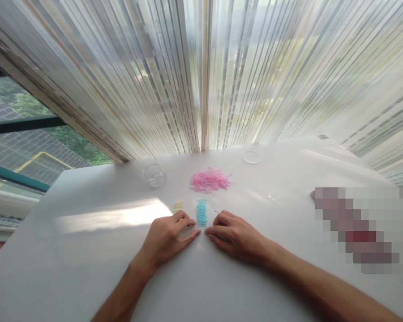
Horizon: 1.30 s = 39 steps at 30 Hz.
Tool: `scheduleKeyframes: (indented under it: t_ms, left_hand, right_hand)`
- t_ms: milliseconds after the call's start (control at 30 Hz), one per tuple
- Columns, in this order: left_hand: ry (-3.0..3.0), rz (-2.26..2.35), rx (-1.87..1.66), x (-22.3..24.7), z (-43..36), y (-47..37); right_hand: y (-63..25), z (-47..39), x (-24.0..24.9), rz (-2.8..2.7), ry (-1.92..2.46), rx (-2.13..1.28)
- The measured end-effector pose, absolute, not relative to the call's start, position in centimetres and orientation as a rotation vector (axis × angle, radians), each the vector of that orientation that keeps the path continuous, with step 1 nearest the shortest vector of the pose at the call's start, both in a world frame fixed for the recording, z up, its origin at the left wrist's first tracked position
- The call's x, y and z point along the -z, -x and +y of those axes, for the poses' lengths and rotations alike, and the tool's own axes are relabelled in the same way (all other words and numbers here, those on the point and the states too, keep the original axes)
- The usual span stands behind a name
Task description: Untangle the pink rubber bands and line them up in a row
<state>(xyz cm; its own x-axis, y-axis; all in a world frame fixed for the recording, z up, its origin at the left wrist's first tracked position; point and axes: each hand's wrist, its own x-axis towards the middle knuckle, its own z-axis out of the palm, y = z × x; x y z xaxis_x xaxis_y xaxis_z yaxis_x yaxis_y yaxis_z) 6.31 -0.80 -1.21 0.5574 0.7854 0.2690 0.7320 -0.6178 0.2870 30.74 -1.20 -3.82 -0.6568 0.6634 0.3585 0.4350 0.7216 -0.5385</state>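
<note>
Small thin blue tube-like pieces (201,213) lie side by side in a narrow column on the white table. My left hand (170,238) rests at the left of the column's near end, its fingers curved and the thumb stretched out apart from them. Just right of that end is my right hand (233,235), fingers bent and closed together with the tips on the tabletop; anything between them is too small to make out. Behind my left fingers, a short row of pale yellow pieces (178,206) is partly hidden. A loose pile of pink pieces (211,180) lies beyond the blue column.
On the white table (87,277), a clear round container (154,175) stands at the back left and a clear round lid (251,157) at the back right. A pixelated long object (359,232) lies at the right. Striped curtains (201,71) hang along the far edge.
</note>
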Motion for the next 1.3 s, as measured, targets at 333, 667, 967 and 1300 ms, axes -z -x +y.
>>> scheduleKeyframes:
  t_ms: [333, 667, 967, 1300]
  left_hand:
    - [-2.636, 1.31, -0.522, 1.4, -0.9, -6.6]
    - [-2.645, 1.327, -0.54, 1.5, -0.8, -6.4]
    - [-2.619, 1.268, -0.687, 1.3, -0.4, -6.1]
    - [-2.463, 1.287, -0.821, -0.1, 0.8, -6.2]
  right_hand:
    - [-30.6, -1.2, 3.7, -2.37, 0.859, -0.592]
    - [-30.6, -1.2, 3.8, -2.331, 0.869, -0.598]
    - [-31.3, -0.6, 3.2, -2.017, 0.941, -0.707]
    - [-33.4, 2.1, 2.7, -1.431, 1.373, -0.826]
